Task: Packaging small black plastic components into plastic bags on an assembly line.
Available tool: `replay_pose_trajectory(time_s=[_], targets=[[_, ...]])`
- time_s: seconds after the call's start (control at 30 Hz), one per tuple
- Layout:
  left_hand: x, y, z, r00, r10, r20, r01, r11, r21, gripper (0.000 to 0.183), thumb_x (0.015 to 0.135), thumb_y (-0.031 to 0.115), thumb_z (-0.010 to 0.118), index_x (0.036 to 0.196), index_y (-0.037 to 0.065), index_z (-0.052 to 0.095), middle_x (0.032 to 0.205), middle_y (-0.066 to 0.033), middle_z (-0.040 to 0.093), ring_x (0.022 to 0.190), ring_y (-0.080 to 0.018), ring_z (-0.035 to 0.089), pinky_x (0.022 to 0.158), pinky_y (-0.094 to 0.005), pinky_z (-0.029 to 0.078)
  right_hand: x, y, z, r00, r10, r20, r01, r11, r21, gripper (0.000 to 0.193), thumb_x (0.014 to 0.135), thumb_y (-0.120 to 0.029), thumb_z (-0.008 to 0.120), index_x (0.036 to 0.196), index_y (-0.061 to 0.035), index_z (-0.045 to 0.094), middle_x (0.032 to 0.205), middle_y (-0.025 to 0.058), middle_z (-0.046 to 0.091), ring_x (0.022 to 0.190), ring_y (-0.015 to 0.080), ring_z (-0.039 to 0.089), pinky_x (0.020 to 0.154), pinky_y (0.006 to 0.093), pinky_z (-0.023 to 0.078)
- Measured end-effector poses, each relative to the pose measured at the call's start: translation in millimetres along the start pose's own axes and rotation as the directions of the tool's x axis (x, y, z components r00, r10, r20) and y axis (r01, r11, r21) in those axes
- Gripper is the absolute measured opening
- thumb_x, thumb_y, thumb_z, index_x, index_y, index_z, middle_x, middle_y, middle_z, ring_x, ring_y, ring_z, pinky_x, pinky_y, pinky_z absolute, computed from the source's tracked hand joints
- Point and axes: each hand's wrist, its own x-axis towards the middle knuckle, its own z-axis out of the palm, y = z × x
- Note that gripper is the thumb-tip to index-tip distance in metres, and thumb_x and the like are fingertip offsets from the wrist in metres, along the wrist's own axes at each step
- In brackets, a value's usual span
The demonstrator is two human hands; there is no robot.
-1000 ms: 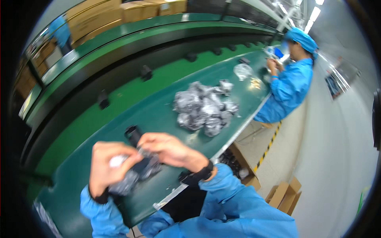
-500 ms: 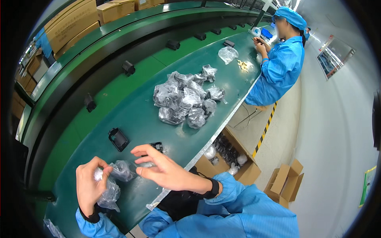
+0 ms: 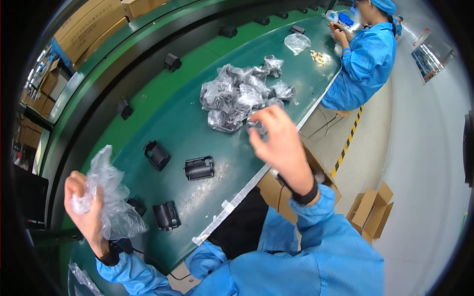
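My left hand (image 3: 84, 204) is closed around crumpled clear plastic bags (image 3: 116, 197), lifted above the left end of the green work table (image 3: 192, 197). My right hand (image 3: 281, 145) is at the near edge of a pile of black parts in clear bags (image 3: 237, 96). Its thumb and fingers are apart, curved about one bagged part (image 3: 256, 126); whether they touch it is unclear. Between my hands lie several bare black plastic housings: one farther back (image 3: 157, 155), a middle one (image 3: 199, 168) and a nearer one (image 3: 166, 215). Another is partly covered by the bags.
Beyond the table runs a green conveyor (image 3: 148, 91) carrying spaced black housings (image 3: 172, 62). A co-worker in blue (image 3: 363, 64) sits at the far right end, near a flat clear bag (image 3: 297, 43) and small pale pieces (image 3: 320, 57). Cardboard boxes (image 3: 370, 212) stand on the floor at right.
My right hand has moved right and away from me to the bagged pile. My left hand has raised the plastic bags leftward. More bare housings now show on the table; the view has shifted.
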Motion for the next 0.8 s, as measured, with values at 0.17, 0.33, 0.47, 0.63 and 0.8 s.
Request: replay_pose_trajectory(time_s=[0.17, 0.33, 0.47, 0.63, 0.8], targets=[[-4, 25, 2, 0.988, 0.073, -0.14, -0.105, 0.967, -0.234, 0.03, 0.073, 0.005, 0.063, 0.081, 0.011, 0.034, 0.095, -0.0061, 0.04, 0.087, -0.0162, 0.043, 0.093, -0.0281, 0.037, 0, 28, -17, 0.979, 0.162, -0.122, -0.176, 0.978, -0.11, 0.018, 0.078, -0.009, 0.07, 0.095, -0.0057, 0.065, 0.09, 0.0146, 0.059, 0.088, 0.0353, 0.062, 0.076, 0.0442, 0.051], [-18, 7, -16, 0.999, -0.036, 0.04, 0.049, 0.92, -0.389, 0.038, 0.088, 0.009, 0.071, 0.082, 0.012, 0.034, 0.083, -0.0058, 0.049, 0.065, -0.0115, 0.046, 0.061, -0.0211, 0.041, 16, 69, -13, 0.796, 0.602, 0.057, -0.601, 0.778, 0.185, 0.045, 0.079, -0.03, 0.075, 0.114, -0.0038, 0.065, 0.084, 0.015, 0.069, 0.078, 0.0342, 0.068, 0.074, 0.0398, 0.053], [-14, 6, 7, 0.999, -0.003, 0.045, 0.023, 0.894, -0.448, 0.037, 0.084, 0.002, 0.07, 0.08, 0.012, 0.034, 0.072, -0.0052, 0.046, 0.059, -0.0096, 0.041, 0.054, -0.0209, 0.034, 26, 90, 1, 0.838, 0.525, 0.151, -0.518, 0.851, -0.089, 0.049, 0.08, -0.039, 0.071, 0.107, 0.0011, 0.068, 0.078, 0.0152, 0.071, 0.075, 0.0302, 0.07, 0.07, 0.0389, 0.053], [-15, 16, 16, 0.998, -0.04, 0.05, 0.056, 0.926, -0.374, 0.022, 0.072, -0.001, 0.056, 0.079, 0.009, 0.038, 0.065, -0.0055, 0.047, 0.054, -0.0096, 0.04, 0.054, -0.0197, 0.031, 19, 111, -23, 0.773, 0.591, 0.23, -0.609, 0.591, 0.529, 0.026, 0.081, -0.009, 0.069, 0.103, 0.0056, 0.066, 0.079, 0.0062, 0.068, 0.07, 0.0104, 0.067, 0.057, 0.0233, 0.048], [-18, 42, 19, 0.998, -0.064, 0.0, 0.054, 0.851, -0.522, 0.025, 0.073, 0.015, 0.063, 0.082, 0.008, 0.04, 0.063, -0.0025, 0.042, 0.05, -0.007, 0.035, 0.05, -0.0204, 0.026, 4, 96, -35, 0.894, 0.289, 0.343, -0.378, 0.073, 0.923, 0.036, 0.081, 0.0, 0.062, 0.115, -0.0005, 0.054, 0.1, 0.0125, 0.067, 0.079, 0.0219, 0.065, 0.067, 0.031, 0.051]])
